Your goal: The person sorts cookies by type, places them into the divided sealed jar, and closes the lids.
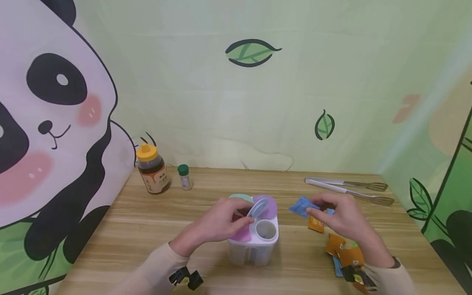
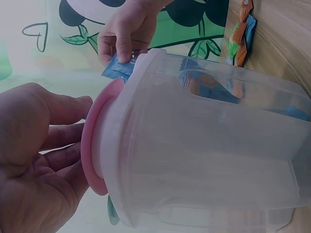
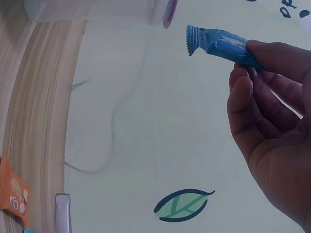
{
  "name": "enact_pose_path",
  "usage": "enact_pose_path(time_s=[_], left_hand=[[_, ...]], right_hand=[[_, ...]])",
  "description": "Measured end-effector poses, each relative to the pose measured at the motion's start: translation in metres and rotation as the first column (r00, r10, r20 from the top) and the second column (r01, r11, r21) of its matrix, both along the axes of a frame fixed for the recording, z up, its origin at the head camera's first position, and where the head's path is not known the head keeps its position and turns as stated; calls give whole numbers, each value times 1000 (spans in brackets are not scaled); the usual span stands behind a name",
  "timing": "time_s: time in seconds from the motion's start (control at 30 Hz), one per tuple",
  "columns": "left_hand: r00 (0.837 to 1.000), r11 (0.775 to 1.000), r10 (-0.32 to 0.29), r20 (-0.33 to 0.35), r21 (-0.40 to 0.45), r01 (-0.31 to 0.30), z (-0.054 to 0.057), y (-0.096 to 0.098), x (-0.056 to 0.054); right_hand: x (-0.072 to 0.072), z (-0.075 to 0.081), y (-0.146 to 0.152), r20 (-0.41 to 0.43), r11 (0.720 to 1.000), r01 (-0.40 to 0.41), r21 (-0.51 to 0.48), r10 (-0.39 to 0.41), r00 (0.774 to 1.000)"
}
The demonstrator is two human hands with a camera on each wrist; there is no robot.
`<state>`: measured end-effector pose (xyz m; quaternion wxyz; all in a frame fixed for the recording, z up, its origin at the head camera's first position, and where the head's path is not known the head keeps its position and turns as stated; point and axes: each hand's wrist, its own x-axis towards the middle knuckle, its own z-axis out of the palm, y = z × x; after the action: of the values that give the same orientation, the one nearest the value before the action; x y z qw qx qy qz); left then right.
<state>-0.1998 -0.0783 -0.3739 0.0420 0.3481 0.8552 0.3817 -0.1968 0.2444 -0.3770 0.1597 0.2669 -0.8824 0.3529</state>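
A clear plastic storage box [image 1: 254,250] with a white top and several coloured round lids stands on the table. My left hand [image 1: 215,221] reaches over its pink lid [image 2: 92,141] and pinches the light blue lid [image 1: 258,208], which is tilted up beside a round opening [image 1: 266,230]. Blue packets [image 2: 214,87] show through the box's wall in the left wrist view. To the right of the box, my right hand [image 1: 343,215] pinches a small blue snack packet [image 3: 228,48] between thumb and fingers, raised above the table with one crimped end sticking out.
Orange packets [image 1: 335,244] and a few blue ones lie under and beside the right forearm. Two white-handled metal whisks or turners [image 1: 363,185] lie at the back right. A yellow-capped sauce bottle [image 1: 154,176] and a green-capped shaker [image 1: 185,180] stand at the back left.
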Motion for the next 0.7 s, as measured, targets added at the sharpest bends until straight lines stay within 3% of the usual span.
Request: enact_pose_path(time_s=[0.53,0.7], left_hand=[[1000,1000,2,14,9,-2,-1,0,0],[1000,1000,0,23,17,-1,-1,0,-1]], right_hand=[[7,10,-18,-124,988,-116,-102,103,987],[8,12,-23,-122,978,-166,-128,150,981]])
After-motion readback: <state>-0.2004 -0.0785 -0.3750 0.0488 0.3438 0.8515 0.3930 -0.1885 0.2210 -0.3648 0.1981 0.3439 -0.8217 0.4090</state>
